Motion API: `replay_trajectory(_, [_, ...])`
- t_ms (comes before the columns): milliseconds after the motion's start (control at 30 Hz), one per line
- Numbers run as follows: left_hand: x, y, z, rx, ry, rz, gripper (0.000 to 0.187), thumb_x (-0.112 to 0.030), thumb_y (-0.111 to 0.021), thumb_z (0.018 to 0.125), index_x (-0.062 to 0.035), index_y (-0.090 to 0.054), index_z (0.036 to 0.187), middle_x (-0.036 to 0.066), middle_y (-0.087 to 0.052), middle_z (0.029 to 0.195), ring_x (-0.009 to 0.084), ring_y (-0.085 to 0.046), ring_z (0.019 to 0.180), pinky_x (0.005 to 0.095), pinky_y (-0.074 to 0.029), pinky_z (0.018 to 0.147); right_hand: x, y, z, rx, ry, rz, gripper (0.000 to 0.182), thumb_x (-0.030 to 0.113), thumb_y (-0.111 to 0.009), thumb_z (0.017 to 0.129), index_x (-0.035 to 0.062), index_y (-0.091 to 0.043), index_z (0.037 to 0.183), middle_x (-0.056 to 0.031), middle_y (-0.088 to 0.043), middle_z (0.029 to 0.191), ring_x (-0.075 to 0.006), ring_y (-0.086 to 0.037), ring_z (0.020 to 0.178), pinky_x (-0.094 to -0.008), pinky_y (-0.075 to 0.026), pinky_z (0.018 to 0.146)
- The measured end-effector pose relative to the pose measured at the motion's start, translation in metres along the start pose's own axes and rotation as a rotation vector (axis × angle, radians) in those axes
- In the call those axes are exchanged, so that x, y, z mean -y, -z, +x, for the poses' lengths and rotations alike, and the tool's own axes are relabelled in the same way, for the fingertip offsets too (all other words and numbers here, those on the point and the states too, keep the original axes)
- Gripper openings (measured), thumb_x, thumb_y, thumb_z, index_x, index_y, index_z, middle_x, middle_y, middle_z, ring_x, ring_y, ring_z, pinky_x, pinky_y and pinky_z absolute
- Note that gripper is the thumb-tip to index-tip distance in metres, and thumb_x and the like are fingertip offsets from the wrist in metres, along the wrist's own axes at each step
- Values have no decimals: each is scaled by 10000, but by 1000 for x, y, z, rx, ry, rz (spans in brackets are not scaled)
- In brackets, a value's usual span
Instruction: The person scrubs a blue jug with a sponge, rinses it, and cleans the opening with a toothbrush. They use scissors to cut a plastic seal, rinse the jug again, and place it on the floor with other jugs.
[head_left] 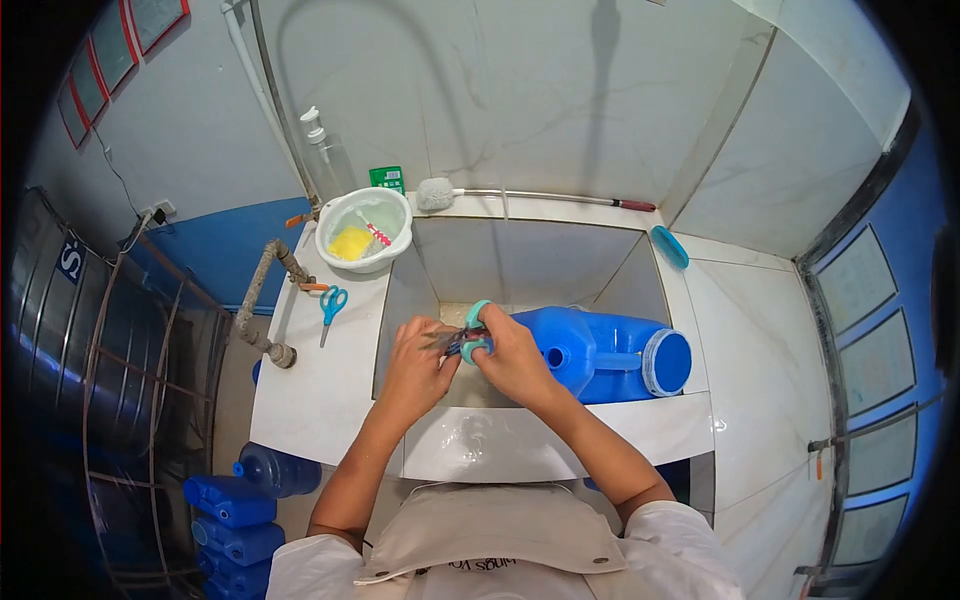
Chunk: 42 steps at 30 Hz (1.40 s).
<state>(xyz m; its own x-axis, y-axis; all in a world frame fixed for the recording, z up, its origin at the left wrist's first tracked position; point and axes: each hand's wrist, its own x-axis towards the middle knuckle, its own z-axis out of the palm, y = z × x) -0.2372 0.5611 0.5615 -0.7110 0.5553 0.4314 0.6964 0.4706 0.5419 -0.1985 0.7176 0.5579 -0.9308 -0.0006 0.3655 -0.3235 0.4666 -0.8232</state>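
Gripping teal-handled scissors over the sink basin, the right hand has its fingers closed through the loops. The left hand is curled at the blade end, just left of the right hand; what it pinches is too small to make out, and the blades are mostly hidden between the two hands.

Immediately right of the right hand, touching or nearly so, lies one large blue jug on its side across the basin, its cap facing right. Farther left of the left hand, on the counter, lies a second pair of scissors with blue handles. Beyond it: one white bowl holding something yellow and a toothbrush-like item, one clear pump bottle, one long-handled brush on the back ledge, one small blue brush far right.

Below left, on the floor, several blue bottles are stacked, partly cut off; count uncertain.
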Motion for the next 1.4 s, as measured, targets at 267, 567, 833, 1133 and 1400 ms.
replay_trajectory(267, [49, -4, -4, 282, 489, -1390, 199, -162, -631, 834, -34, -543, 959, 92, -585, 918, 220, -586, 870, 389, -458, 882, -47, -10, 27, -74, -197, 399, 230, -62, -556, 742, 5, -479, 949, -63, -580, 847, -106, -563, 760, -253, -463, 637])
replay_trajectory(567, [85, -35, -8, -145, 762, -1621, 201, -206, -585, 859, -68, -467, 945, 84, -537, 859, 199, -582, 685, 328, -514, 638, -48, -14, 68, -139, -29, -73, 229, 10, -586, 742, -10, -470, 938, -191, -593, 823, -335, -600, 763, -367, -472, 681])
replay_trajectory(833, [177, -28, -72, -152, 607, 263, 359, -267, -503, 881, -78, -538, 1183, 190, -447, 1045, 369, -572, 770, 438, -477, 681, -108, 79, 48, -185, -373, -528, 324, 294, -602, 807, -5, -558, 924, -231, -613, 785, -386, -597, 764, -442, -461, 678])
replay_trajectory(1133, [115, -34, -30, -151, 603, 642, 483, -358, -502, 885, 6, -489, 1201, 240, -418, 1214, 373, -553, 951, 426, -457, 815, -162, 233, -141, -609, -823, 9, 517, 521, -508, 859, 10, -574, 897, -118, -624, 770, -219, -611, 688, -296, -478, 645])
replay_trajectory(1400, [-58, -138, 50, 178, 1, -702, 258, -148, -524, 881, -33, -557, 1109, 95, -557, 1090, 208, -531, 999, 294, -407, 870, -222, 227, -180, -867, -721, -62, 458, 439, -485, 905, -13, -544, 943, -102, -594, 893, -162, -533, 847, -284, -410, 749])
